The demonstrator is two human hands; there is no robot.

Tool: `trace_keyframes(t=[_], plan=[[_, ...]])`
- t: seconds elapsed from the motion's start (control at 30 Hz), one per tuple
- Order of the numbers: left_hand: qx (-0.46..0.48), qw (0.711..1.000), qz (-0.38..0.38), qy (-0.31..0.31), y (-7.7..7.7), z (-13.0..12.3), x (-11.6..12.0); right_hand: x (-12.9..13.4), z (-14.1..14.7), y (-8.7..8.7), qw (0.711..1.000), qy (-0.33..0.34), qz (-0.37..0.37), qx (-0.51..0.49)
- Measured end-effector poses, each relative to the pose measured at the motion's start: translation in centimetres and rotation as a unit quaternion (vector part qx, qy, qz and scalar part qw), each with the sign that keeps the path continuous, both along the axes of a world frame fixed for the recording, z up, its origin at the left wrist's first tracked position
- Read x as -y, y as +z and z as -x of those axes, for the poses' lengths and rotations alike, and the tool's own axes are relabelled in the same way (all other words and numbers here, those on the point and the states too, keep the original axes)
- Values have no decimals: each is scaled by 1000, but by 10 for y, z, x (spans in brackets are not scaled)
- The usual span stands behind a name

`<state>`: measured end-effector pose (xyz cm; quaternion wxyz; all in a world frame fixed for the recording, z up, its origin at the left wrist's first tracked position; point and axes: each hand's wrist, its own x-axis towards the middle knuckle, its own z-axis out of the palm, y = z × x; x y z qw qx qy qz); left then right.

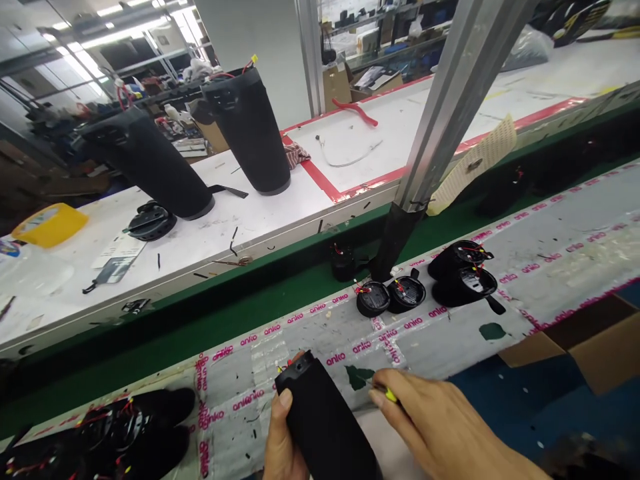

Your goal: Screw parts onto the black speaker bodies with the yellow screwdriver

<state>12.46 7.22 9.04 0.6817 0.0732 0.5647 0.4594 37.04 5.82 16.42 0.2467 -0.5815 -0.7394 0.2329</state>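
Note:
My left hand is closed around a black fabric-covered cylindrical speaker body, held tilted at the bottom centre. Red and yellow wire ends show at its upper end. To the right, my right hand pinches a small tool with a yellow-green part. A thin tip points left from the fingers; the rest of the tool is hidden in the hand, so its kind is unclear. Behind that tip lies a dark green scrap on the covered work surface. The right hand is apart from the speaker body.
Open-ended black speaker bodies stand beyond my hands, with several more at lower left. A metal post rises from the white bench's edge. Two tall speaker bodies and yellow tape sit on the bench. A cardboard box is at right.

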Motion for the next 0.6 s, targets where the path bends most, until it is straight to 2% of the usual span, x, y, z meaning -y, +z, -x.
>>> trace_keyframes(t=[0.1,0.17,0.23,0.33,0.37,0.4,0.43,0.47,0.53,0.57,0.6], plan=[[42,999,-25,14,2,-4,-2,-7,3,-19,993,-12,99,-56],[96,994,-43,15,7,-11,-5,-12,6,-29,973,-14,189,-136],[154,987,-51,-5,13,-18,-8,-18,9,-36,929,4,272,-252],[176,982,-68,-22,21,-28,-16,-25,12,-44,831,64,350,-428],[166,983,-76,-12,23,-32,-19,-27,14,-46,809,72,359,-459],[147,985,-86,6,25,-36,-22,-27,16,-47,807,65,354,-468],[116,988,-100,27,26,-41,-24,-27,18,-49,827,44,337,-448],[74,990,-113,42,27,-45,-26,-26,20,-50,864,14,310,-397],[-33,990,-130,47,29,-52,-27,-19,24,-54,944,-39,229,-233],[-76,988,-131,38,31,-55,-27,-15,24,-56,974,-48,171,-142],[-99,987,-126,27,32,-56,-26,-10,24,-59,991,-43,107,-63]])
